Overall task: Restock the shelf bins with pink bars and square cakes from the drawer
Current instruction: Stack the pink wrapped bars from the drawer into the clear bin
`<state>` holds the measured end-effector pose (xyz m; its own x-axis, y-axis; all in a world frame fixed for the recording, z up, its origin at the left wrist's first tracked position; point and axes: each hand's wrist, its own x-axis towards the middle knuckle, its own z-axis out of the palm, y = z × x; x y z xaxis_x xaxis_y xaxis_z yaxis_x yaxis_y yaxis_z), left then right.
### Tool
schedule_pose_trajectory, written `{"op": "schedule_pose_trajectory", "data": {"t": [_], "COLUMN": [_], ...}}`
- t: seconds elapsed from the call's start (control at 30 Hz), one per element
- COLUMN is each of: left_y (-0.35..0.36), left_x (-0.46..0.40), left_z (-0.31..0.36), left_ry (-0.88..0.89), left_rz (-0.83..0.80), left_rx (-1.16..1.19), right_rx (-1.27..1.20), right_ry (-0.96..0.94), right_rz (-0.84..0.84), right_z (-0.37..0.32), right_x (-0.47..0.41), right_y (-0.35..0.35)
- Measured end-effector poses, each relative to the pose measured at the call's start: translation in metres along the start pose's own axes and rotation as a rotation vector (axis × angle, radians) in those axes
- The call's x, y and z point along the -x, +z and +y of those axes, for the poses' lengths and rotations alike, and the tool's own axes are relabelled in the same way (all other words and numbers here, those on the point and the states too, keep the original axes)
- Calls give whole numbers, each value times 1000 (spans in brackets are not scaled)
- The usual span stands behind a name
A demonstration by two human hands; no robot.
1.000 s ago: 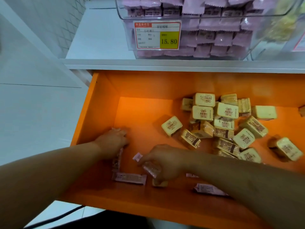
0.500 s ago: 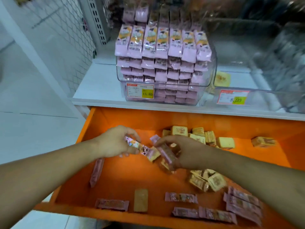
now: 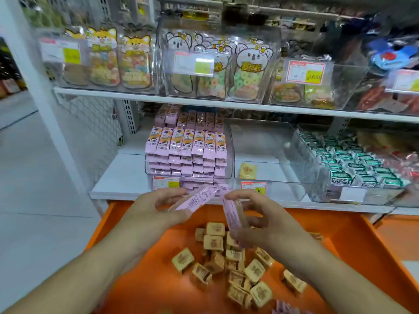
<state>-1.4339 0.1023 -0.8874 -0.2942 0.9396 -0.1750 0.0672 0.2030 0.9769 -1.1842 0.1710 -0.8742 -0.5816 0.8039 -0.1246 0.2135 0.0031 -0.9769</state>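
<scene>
We've got pink bars (image 3: 199,197) in both hands, held up over the back edge of the orange drawer (image 3: 353,245), right in front of the lower shelf (image 3: 118,180). Our left hand (image 3: 154,211) pinches a small fan of them between thumb and fingers, tips pointing up and right. Our right hand (image 3: 256,218) has its fingers curled round another bar or two (image 3: 232,215) that hang almost upright; the print on the wrappers is too blurred to read.

Just behind the hands sits the clear pink-bar bin (image 3: 230,159) at the shelf's front edge, stacked nearly full, with a price tag (image 3: 166,182) we can't make out. Just beside it on the right, the next clear bin (image 3: 292,168) holds a single square cake (image 3: 247,171) near its front left corner; its tag (image 3: 254,188) shows something ending in "00".

Down in the drawer, a loose pile of square cakes (image 3: 235,266) lies across the middle, under our forearms, and a couple more pink bars (image 3: 283,308) peek in at the front edge.

Further right on the lower shelf there's a bin of green-and-white packets (image 3: 353,164). The upper shelf (image 3: 204,103) carries bins of cartoon-animal candy bags (image 3: 248,71), and one tag (image 3: 305,72) reads roughly "18.80".
</scene>
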Motion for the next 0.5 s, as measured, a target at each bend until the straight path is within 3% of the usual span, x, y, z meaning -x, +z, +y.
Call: {"op": "schedule_pose_trajectory", "data": {"t": [0.17,0.4,0.5], "left_y": [29,34,33], "left_x": [11,-10,-19], "left_z": [16,28,25], "left_ry": [-89,-170,-189], "left_rz": [-27,5,-25], "left_rx": [286,459,494], "right_rx": [-234,-600,-630], "right_ry": [15,106,139], "right_rz": [70,92,69], "right_z": [-7,-14,-18], "right_x": [-1,-20,-23], "right_y": [0,-16,-17]}}
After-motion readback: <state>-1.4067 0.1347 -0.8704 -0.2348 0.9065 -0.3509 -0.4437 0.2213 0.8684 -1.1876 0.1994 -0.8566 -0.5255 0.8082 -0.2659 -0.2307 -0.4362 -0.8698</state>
